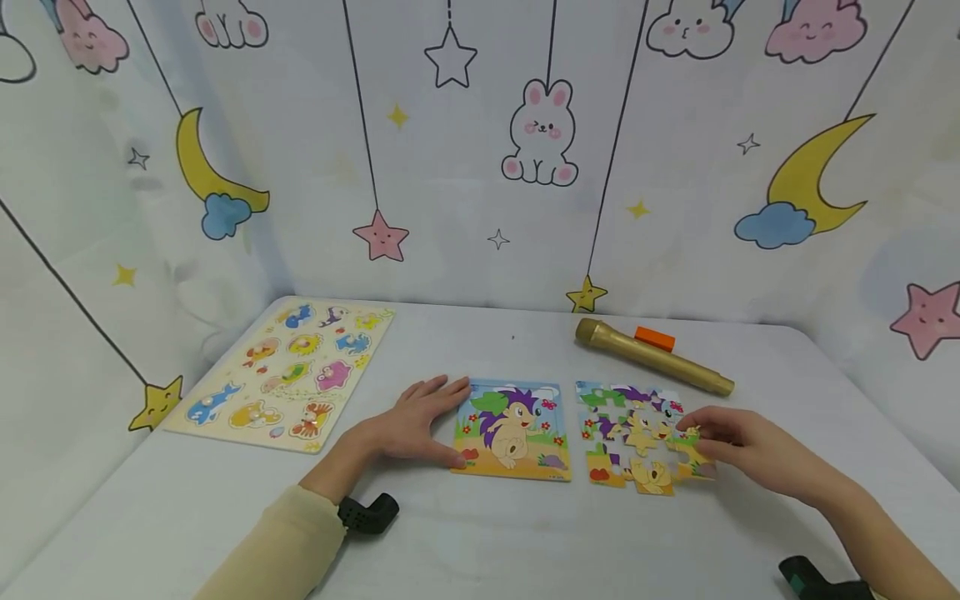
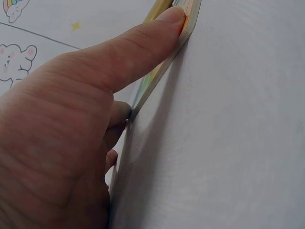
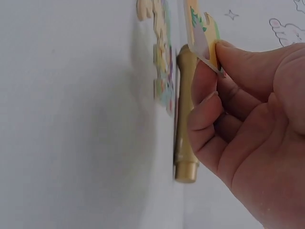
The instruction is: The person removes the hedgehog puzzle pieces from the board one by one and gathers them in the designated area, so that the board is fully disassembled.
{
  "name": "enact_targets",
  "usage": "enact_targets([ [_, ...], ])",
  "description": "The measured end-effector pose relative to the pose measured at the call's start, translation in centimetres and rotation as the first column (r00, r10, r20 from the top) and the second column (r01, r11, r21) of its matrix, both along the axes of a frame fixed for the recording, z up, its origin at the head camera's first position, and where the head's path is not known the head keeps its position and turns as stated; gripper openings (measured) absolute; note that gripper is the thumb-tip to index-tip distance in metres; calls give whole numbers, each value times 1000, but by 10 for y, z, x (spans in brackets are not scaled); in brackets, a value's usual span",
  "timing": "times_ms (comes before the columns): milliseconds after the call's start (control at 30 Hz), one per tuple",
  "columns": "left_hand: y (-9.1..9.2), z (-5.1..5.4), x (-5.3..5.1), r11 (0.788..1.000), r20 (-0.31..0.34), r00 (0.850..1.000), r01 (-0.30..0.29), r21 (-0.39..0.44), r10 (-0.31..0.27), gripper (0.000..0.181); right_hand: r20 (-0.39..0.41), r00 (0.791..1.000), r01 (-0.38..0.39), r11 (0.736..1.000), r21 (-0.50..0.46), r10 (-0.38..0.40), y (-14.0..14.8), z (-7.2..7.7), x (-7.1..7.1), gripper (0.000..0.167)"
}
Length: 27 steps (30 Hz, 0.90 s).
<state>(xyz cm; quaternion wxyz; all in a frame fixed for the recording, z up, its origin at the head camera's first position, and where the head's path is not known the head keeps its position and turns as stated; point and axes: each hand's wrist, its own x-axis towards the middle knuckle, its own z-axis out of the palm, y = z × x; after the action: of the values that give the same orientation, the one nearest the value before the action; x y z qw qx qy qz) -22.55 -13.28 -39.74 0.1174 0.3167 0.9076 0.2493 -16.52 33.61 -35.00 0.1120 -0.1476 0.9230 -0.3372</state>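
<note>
My left hand (image 1: 420, 421) rests along the left edge of a square hedgehog puzzle board (image 1: 513, 429). Its straight thumb lies on the lower left corner, and its other fingers reach the upper left corner. In the left wrist view the thumb covers part of the board's edge. To the right of the board lie several loose jigsaw pieces (image 1: 652, 477), some touching or overlapping. My right hand (image 1: 738, 446) pinches a yellow jigsaw piece (image 3: 208, 40) with a grey rock and green tuft between thumb and forefinger. In the right wrist view this piece is raised and tilted.
Behind the loose pieces lies a gold microphone-shaped stick (image 1: 660, 358) beside a small orange block (image 1: 655, 338). A cream board of colourful animal shapes (image 1: 288, 375) lies at the back left. A printed white cloth (image 1: 450, 167) rises behind the white table (image 1: 487, 542).
</note>
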Motion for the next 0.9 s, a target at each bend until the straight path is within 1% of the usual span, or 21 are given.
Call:
enact_targets([
  [133,1,0,0,1000,5,1000,0,4,0,103,88,994,62,998,-23,-60,8,-4,2,33],
  [200,1,0,0,1000,6,1000,-1,6,1,102,129,989,77,997,-29,-73,11,-6,2,34],
  [267,1,-1,0,1000,6,1000,-2,8,2,102,152,986,81,996,-35,-75,13,-8,2,35],
  [367,1,0,1,1000,6,1000,-4,9,4,103,155,987,45,997,-56,-36,16,-12,2,33],
  [500,1,0,1,1000,5,1000,-1,11,1,103,147,989,-7,997,-77,19,16,-16,3,29],
  [567,1,0,0,1000,4,1000,1,12,-1,103,140,990,-12,998,-65,21,15,-17,4,27],
  [700,1,0,0,1000,2,1000,1,6,-1,103,102,995,-10,1000,-8,11,11,-16,4,25],
  [900,0,0,0,1000,-2,1000,0,-2,0,103,6,1000,-27,996,79,27,9,-17,6,21],
])
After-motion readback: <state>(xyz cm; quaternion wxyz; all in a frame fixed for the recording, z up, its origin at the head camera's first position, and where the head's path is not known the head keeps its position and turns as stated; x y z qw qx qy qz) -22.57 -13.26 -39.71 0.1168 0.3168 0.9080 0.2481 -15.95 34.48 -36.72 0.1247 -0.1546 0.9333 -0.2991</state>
